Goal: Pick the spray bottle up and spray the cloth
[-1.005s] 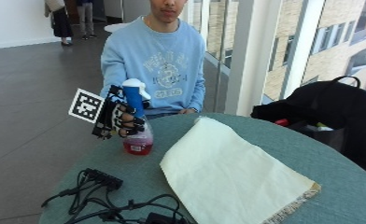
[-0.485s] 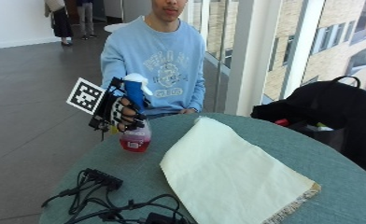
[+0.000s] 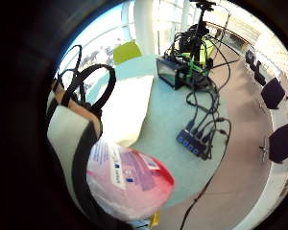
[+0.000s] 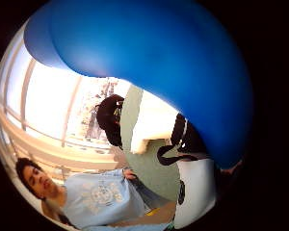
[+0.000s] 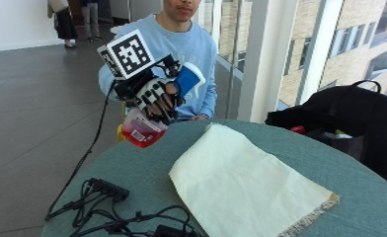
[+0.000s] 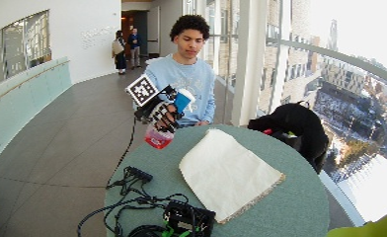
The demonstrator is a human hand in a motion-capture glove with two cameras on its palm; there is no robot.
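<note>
Gloved right hand (image 5: 155, 98) grips the spray bottle (image 5: 155, 112), fingers curled round its neck, held tilted above the table's (image 5: 147, 168) edge nearest the person. Bottle: clear plastic, pink liquid, blue head. Cream woven cloth (image 5: 246, 182), frayed hem, lies flat mid-table. Round teal tabletop; glazed walls.

Round green table (image 5: 351, 177): cream cloth (image 5: 243, 185), power strip (image 5: 108, 188), cables (image 5: 134, 219).

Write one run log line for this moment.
right hand: grips spray bottle | bottle: lifted, tilted, off table | cloth: flat on table
</note>
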